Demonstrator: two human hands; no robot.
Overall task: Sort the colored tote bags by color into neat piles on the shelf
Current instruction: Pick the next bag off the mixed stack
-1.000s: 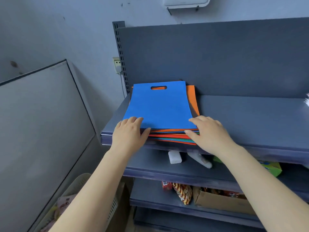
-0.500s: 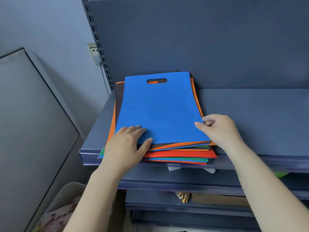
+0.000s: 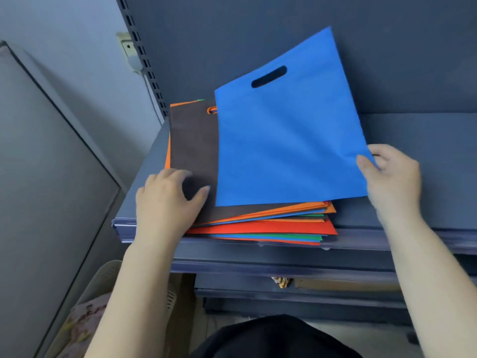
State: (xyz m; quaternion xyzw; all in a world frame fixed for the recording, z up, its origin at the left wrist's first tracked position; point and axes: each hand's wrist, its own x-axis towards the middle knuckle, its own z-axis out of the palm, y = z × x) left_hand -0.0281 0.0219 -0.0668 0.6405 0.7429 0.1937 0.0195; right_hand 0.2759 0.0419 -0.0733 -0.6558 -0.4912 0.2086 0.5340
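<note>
Right hand [image 3: 393, 177]: fingers pinch corner of flat blue fabric tote bag [image 3: 286, 140], tilted up. Left hand [image 3: 165, 200]: fingers loosely spread, resting on dark brown tote bag [image 3: 193, 146] atop mixed stack.

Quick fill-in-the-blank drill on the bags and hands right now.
1. The right hand pinches the ____ bag.
2. The left hand rests on the ____ bag.
3. The pile lies on the ____.
Answers: blue; brown; shelf

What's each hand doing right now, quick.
Left hand: open, pressing on the brown bag.
Right hand: pinching the blue bag.
</note>
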